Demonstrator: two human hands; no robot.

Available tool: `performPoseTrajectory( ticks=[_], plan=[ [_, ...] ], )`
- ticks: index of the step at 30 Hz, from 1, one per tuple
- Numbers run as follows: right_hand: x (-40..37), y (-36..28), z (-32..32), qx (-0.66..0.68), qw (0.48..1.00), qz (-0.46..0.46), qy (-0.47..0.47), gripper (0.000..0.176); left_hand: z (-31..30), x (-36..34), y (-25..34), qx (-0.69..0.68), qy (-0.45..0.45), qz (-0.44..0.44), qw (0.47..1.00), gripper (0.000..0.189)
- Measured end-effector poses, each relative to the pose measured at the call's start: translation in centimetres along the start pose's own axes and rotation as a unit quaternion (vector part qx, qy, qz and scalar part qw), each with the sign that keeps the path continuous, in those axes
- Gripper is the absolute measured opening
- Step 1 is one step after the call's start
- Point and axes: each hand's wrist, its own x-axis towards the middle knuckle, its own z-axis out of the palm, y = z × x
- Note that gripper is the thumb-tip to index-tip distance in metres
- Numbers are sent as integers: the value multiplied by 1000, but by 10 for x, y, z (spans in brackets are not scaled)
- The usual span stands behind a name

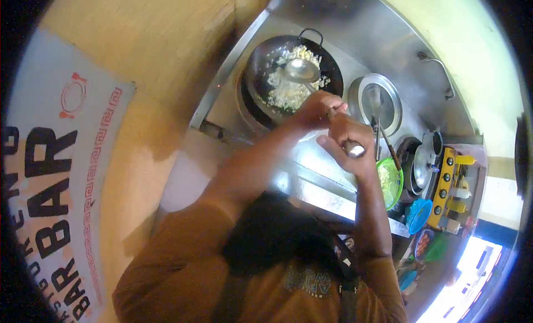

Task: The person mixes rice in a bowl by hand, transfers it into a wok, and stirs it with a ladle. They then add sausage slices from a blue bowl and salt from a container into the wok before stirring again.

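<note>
Single head cam, wide round fisheye, black corners. Looks forward and steeply down from above the chest: brown shirt (166,278) fills bottom centre, close to lens. Left hand (319,109) and right hand (353,139) sit just right of centre, near; wok (256,73) beyond them, upper centre. Frame is skewed: steel counter (302,164) runs diagonally toward lower right, banner (83,151) lettering slants at left edge. Yellow knob panel (440,193) lies farther off, right side.

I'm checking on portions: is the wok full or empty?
Part full: the wok holds pale, loose food across its bottom, with dark bare metal showing around it.
</note>
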Motion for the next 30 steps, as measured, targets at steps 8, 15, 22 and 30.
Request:
performPoseTrajectory(
  ticks=[8,15,22,30],
  plan=[
    [-8,-18,20,46,999,8,24,34,-16,-23,6,-9,-46,14,999,38],
    [8,0,13,43,999,1,10,35,-30,1,-10,80,-84,-14,993,37],
    [-10,25,-5,24,999,28,26,31,9,8,-18,44,-23,31,998,37],
    [-31,-53,-18,18,1000,11,19,32,13,-11,48,62,-54,79,993,32]
  ],
)
